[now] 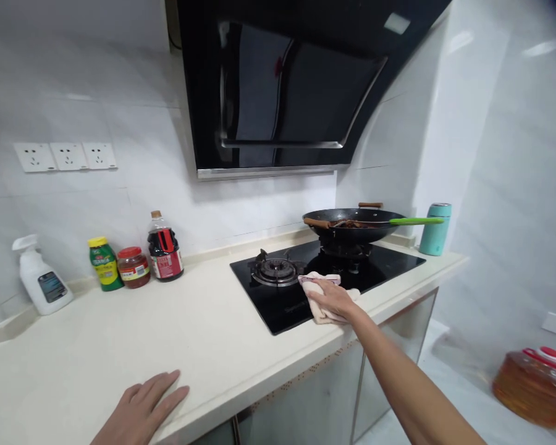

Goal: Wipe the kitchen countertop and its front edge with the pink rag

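Note:
My right hand presses a pale pink cloth onto the front edge of the black glass gas stove. The cloth bunches under my fingers, and part of it hangs toward the counter's front edge. Just behind it is the left burner, with no pot on it. A black wok with brown food sits over the right burner, a green-handled utensil lying across its rim. My left hand rests palm down on the white countertop, fingers outstretched and holding nothing.
A white spray bottle, a green bottle, a red-lidded jar and a dark sauce bottle line the wall. A black range hood overhangs the stove. A teal flask stands right; a jug of amber liquid is below.

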Motion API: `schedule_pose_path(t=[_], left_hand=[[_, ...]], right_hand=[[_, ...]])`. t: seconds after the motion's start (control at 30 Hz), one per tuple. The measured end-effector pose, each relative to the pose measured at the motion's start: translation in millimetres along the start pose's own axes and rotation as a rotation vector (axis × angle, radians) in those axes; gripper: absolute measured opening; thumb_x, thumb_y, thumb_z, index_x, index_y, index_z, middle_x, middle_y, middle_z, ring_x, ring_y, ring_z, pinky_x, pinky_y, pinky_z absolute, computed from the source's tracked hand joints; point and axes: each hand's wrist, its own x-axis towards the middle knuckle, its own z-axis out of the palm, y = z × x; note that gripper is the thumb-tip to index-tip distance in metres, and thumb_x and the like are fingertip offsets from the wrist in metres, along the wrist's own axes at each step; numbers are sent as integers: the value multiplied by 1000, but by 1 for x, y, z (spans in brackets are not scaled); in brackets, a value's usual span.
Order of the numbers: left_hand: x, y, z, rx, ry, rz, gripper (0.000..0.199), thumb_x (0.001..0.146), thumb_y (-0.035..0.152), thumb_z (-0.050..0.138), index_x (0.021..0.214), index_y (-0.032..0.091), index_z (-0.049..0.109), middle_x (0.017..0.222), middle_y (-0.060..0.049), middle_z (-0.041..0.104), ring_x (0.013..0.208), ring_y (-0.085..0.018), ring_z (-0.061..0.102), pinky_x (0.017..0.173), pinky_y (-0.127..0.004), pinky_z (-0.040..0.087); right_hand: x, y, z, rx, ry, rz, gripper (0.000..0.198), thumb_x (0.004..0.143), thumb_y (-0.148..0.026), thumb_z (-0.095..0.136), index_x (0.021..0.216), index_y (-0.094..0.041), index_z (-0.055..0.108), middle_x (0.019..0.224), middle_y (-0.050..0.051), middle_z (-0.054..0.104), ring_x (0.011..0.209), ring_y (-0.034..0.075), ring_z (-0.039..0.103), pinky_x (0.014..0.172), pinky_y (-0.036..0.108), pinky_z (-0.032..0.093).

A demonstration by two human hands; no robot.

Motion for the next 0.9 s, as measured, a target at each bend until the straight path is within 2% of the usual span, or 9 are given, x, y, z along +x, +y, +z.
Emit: schedule_pose_path(t=[0.13,0.2,0.33,0.53,0.67,0.73,0.8,0.9], left_hand=[[-4,0,7,-10,51,-18,65,93,53,61,154,44,40,154,-4,52,128,-29,60,101,-42,54],[-5,0,9,-19,61,-31,63,94,51,60,154,43,41,154,-4,52,128,-28,59,102,-41,53],[-5,1,8,-36,59,-41,64,93,56,60,153,43,41,154,-4,52,129,-30,59,102,-45,54],[-9,3,5,-97,149,-131,69,94,53,59,157,41,34,163,-3,39,141,-31,48,109,-46,50],[-9,2,6,-192,222,-228,63,97,50,53,157,39,35,165,-3,35,145,-30,42,114,-48,46],[-2,6,6,-250,222,-270,60,98,50,50,155,35,39,165,-5,36,147,-29,40,117,-49,42],[9,17,1,-296,145,-317,61,97,52,50,153,30,44,163,-7,39,148,-31,38,119,-50,39],[34,41,-17,-296,-57,-438,71,87,60,60,148,25,53,160,-12,43,147,-37,38,118,-56,36]], right_hand=[[7,-37,1,-23,-3,77,63,96,-49,42,146,-12,52,147,19,51,139,36,44,114,53,31],[-2,-60,2,-21,-17,50,63,97,-47,42,145,-9,52,147,21,51,139,36,43,115,51,29],[-36,-124,14,31,-98,-140,62,99,-50,41,147,-12,52,152,15,48,141,30,41,117,42,28],[-91,-240,39,149,-196,-406,60,97,-56,48,146,-22,53,154,12,47,143,29,39,119,46,27],[-120,-294,58,435,-252,-599,57,101,-59,42,141,-22,58,150,12,51,141,30,42,118,53,30],[-127,-307,67,609,-221,-656,50,104,-51,35,136,-22,62,141,9,60,134,24,51,115,44,38],[-127,-306,70,695,-140,-626,48,105,-38,27,131,-21,63,131,7,66,123,17,59,106,34,46],[-122,-272,57,663,22,-507,45,99,-26,27,119,-19,66,122,9,68,115,17,62,102,31,49]])
